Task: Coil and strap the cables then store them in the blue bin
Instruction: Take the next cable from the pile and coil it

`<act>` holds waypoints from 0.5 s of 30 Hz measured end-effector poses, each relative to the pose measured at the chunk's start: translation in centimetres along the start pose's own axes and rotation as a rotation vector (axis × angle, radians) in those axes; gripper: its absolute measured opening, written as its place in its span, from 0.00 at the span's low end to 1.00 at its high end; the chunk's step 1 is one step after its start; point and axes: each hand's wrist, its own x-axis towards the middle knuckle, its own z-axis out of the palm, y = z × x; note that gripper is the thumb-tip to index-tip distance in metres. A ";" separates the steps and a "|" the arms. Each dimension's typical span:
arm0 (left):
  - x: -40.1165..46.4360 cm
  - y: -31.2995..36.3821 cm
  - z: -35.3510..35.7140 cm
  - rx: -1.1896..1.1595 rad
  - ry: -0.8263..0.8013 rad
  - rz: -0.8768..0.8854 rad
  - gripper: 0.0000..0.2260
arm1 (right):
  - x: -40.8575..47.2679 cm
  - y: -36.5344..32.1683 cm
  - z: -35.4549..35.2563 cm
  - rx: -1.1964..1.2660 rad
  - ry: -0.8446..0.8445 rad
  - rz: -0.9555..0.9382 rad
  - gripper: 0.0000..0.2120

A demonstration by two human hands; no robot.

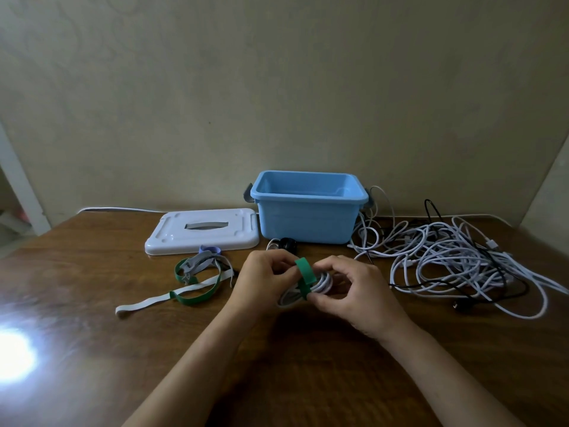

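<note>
Strap (304, 274) crosses the coiled white cable (308, 288) between both hands — left hand (264, 280) pinches its upper end, right hand (354, 291) fingers grip the coil — blue bin (309, 200) straight behind.

We have the bin (308, 221) at the back of the table (92, 288), against the wall, with its lid (201, 232) flat just to its left. Loose straps (191, 282) lie in front of the lid. A tangle of cables (455, 266) spreads right of the bin. Our hands (264, 282) meet before the bin, a coil (308, 288) between them.
</note>
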 end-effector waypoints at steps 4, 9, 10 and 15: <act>0.0 0.1 0.3 0.048 -0.001 0.020 0.05 | 0.1 0.3 0.0 0.002 0.022 -0.009 0.17; -0.1 0.3 0.1 0.086 -0.015 0.048 0.04 | 0.0 0.6 0.0 0.043 0.010 0.004 0.17; -0.1 0.2 0.1 0.082 -0.022 0.058 0.04 | 0.0 0.7 0.0 0.060 0.007 0.010 0.16; -0.1 0.2 -0.3 0.097 -0.081 0.087 0.04 | 0.1 1.0 0.0 0.158 -0.007 0.027 0.12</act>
